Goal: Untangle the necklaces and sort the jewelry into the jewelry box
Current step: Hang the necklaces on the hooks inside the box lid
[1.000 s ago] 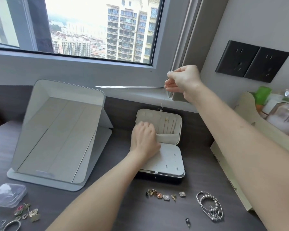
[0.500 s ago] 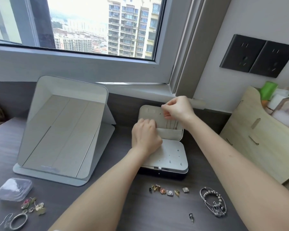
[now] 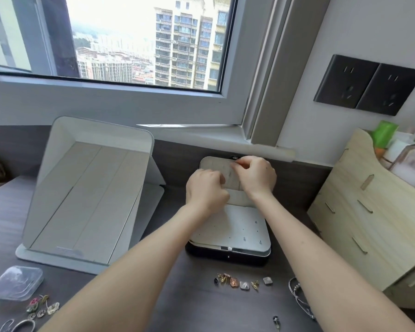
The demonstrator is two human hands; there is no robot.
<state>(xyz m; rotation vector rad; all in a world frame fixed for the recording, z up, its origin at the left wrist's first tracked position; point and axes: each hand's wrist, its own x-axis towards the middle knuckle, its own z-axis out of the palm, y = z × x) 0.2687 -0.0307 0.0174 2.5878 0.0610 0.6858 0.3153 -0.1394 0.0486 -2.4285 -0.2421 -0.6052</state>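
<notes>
The jewelry box lies open on the dark desk, its pale lid standing up at the back. My left hand has its fingers curled against the lid, at the edge of the lid's pocket. My right hand pinches the end of a thin necklace at the lid's top edge; the chain itself is hardly visible behind my fingers. A row of small earrings lies in front of the box. A beaded bracelet bundle is partly hidden by my right forearm.
A tilted mirror stands left of the box. A clear plastic case and loose jewelry pieces sit at the front left. A wooden organizer fills the right side. One small stud lies near the front edge.
My right hand came down from high near the window frame to the top of the box lid, bringing the necklace with it. My left hand stayed at the lid.
</notes>
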